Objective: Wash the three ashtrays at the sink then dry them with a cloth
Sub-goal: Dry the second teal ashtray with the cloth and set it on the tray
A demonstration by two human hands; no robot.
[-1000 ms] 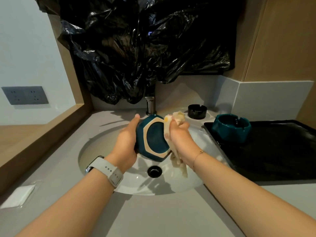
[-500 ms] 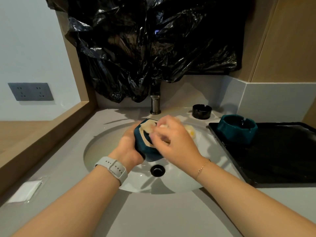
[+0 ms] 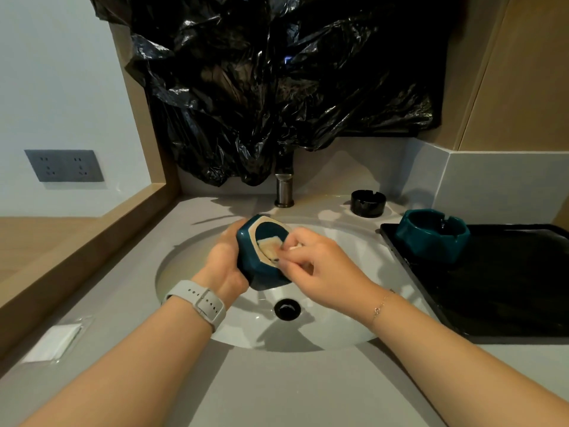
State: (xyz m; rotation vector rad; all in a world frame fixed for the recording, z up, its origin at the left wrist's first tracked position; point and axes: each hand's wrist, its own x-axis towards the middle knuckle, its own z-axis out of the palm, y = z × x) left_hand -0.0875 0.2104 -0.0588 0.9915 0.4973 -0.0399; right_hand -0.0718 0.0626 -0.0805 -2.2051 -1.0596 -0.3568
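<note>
My left hand (image 3: 223,266) grips a teal hexagonal ashtray (image 3: 261,272), held on its side over the white sink basin (image 3: 338,331) with its underside turned toward me. My right hand (image 3: 320,272) pinches a pale yellow cloth (image 3: 271,248) and presses it against that underside. A second teal ashtray (image 3: 431,234) stands upright on the black tray (image 3: 508,297) at the right. A small black ashtray (image 3: 368,202) sits on the counter behind the basin, right of the faucet (image 3: 284,192).
Crumpled black plastic sheeting (image 3: 277,87) hangs over the wall above the faucet. The drain (image 3: 287,308) lies below the held ashtray. A wooden ledge (image 3: 77,257) borders the grey counter on the left, with a small white packet (image 3: 54,342) near it.
The cloth has moved from the ashtray's right edge onto its underside, and my right hand now rubs it there. The ashtray has tilted a little in my left hand.
</note>
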